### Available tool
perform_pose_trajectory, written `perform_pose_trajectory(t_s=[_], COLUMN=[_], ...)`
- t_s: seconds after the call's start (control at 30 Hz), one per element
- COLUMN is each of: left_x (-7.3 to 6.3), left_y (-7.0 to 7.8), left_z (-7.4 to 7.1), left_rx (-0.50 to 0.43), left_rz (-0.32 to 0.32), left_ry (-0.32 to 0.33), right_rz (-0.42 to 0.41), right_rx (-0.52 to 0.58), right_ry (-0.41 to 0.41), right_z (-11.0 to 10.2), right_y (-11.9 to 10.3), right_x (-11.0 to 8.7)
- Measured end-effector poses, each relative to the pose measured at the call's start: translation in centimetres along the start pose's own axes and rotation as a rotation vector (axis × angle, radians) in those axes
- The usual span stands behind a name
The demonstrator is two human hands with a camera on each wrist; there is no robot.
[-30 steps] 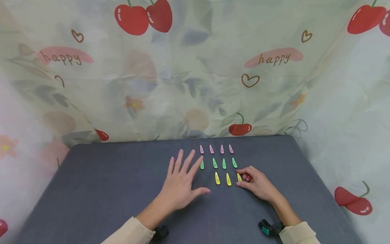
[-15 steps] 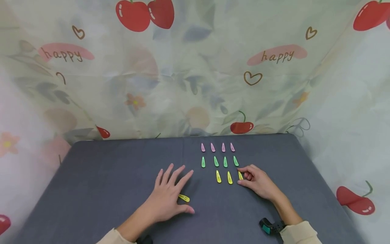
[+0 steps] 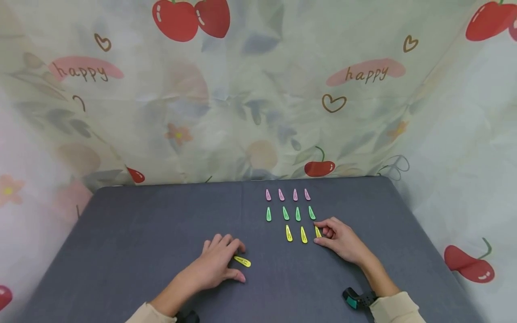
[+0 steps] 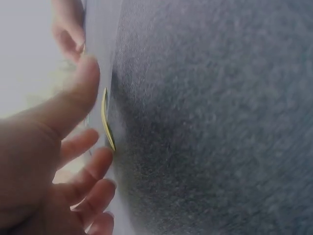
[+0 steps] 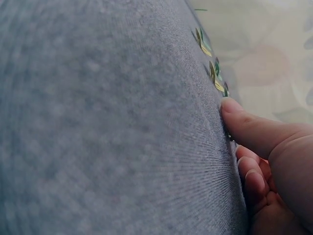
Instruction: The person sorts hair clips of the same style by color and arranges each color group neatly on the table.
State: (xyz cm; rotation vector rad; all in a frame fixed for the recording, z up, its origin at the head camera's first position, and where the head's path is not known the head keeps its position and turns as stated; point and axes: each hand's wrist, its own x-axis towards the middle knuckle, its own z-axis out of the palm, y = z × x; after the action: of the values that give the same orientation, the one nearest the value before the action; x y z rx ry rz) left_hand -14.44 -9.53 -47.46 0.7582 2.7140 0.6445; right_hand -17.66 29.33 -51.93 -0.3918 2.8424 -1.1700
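Observation:
A yellow snap hair clip lies slanted on the table in front of my left hand. The thumb and bent fingers stand apart on either side of it; in the left wrist view the clip shows between them, not pinched. My right hand pinches another yellow hair clip between thumb and forefinger, at the right end of the yellow row. Two more yellow clips, one and another, lie to its left. The right thumb hides most of the pinched clip in the right wrist view.
Behind the yellow row lie several green hair clips, and behind those several pink ones. All rest on a dark grey table. A printed curtain hangs along the table's back edge.
My left hand has come from beside the rows toward the near left, down to the loose yellow clip, and its spread fingers have bent. The right hand stays at its clip.

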Motion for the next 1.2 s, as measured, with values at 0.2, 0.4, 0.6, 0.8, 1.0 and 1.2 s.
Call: perform_pose_trajectory(t_s=[0.2,0.4,0.6,0.8,1.0,1.2], left_x=[0.4,0.7,0.7,0.5,0.3,0.3], left_y=[-0.3,-0.2,0.0,0.1,0.0,-0.2], left_z=[0.2,0.3,-0.1,-0.7,-1.2,-1.3], left_rx=[-0.005,0.043,0.078,0.064,0.092,0.078], left_rz=[0.039,0.079,0.074,0.072,0.124,0.084], left_ry=[0.029,-0.023,-0.057,0.007,0.058,0.015], right_rz=[0.005,0.013,0.017,0.017,0.024,0.02], right_rx=[0.012,0.023,0.024,0.021,0.013,0.013], right_ry=[-0.003,-0.004,-0.007,-0.009,-0.015,-0.015], right_z=[0.1,0.2,0.2,0.0,0.0,0.0], right_y=[0.0,0.1,0.1,0.1,0.2,0.1], right_x=[0.0,0.1,0.0,0.0,0.0,0.1])
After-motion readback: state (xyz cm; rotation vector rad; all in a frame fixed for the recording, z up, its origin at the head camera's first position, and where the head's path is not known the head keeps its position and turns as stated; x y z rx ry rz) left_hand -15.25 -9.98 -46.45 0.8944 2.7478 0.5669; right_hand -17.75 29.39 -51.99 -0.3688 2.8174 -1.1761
